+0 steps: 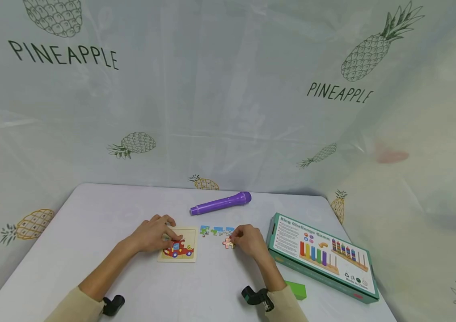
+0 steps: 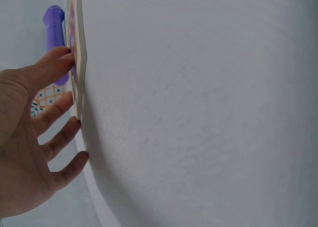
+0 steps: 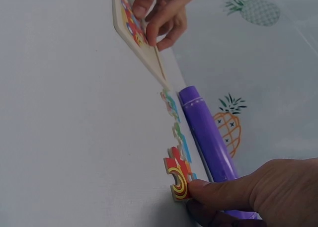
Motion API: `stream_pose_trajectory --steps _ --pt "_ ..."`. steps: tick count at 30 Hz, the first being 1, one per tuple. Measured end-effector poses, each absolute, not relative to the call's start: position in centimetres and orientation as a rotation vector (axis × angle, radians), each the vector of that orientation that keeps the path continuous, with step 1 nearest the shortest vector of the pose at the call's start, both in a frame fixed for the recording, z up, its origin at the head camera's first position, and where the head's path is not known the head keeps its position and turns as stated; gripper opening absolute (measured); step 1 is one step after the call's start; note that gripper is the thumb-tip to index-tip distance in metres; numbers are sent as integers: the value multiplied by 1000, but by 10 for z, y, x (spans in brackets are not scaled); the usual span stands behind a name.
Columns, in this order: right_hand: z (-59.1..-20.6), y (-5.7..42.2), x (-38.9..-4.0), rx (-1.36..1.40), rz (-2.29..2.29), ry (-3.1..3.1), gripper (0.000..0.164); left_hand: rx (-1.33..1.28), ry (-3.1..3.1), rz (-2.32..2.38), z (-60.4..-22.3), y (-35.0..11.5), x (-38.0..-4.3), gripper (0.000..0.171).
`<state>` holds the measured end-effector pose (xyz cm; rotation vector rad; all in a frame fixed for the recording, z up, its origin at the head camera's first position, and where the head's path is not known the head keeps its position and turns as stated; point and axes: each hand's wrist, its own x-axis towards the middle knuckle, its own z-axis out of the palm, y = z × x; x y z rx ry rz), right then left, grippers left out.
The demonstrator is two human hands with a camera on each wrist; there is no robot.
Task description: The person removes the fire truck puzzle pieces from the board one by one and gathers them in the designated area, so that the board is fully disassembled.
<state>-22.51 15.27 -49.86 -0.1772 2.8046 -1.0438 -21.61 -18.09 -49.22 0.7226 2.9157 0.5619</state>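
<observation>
Plainly, the thumb and a finger of the right hand (image 1: 249, 241) pinch a red-and-yellow puzzle piece (image 3: 183, 170) by one edge; most of it sticks out beyond the fingertips, low in the middle of the right wrist view. Whether it touches the table (image 1: 196, 290) I cannot tell. The left hand (image 1: 155, 235) has its fingers spread, thumb and fingertips touching the puzzle board (image 1: 189, 233), left of centre in the head view, where a red truck picture (image 1: 177, 250) shows beside them. Between board and right hand, just above the pinched piece in the frame, lies a row of blue-and-green pieces (image 1: 217, 231). Farther up, near the middle, rests a purple microphone-shaped object (image 1: 221, 204). Toward the lower right are the Ring Challenge Game box (image 1: 324, 257) and a green block (image 1: 296, 290), partly hidden by the right sleeve (image 1: 286, 306).
</observation>
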Motion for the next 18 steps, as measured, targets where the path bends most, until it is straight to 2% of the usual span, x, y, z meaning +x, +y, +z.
stream_pose_trajectory --steps 18 --pt "-498 152 -225 -178 -1036 2843 8 714 2917 564 -492 -180 -216 25"
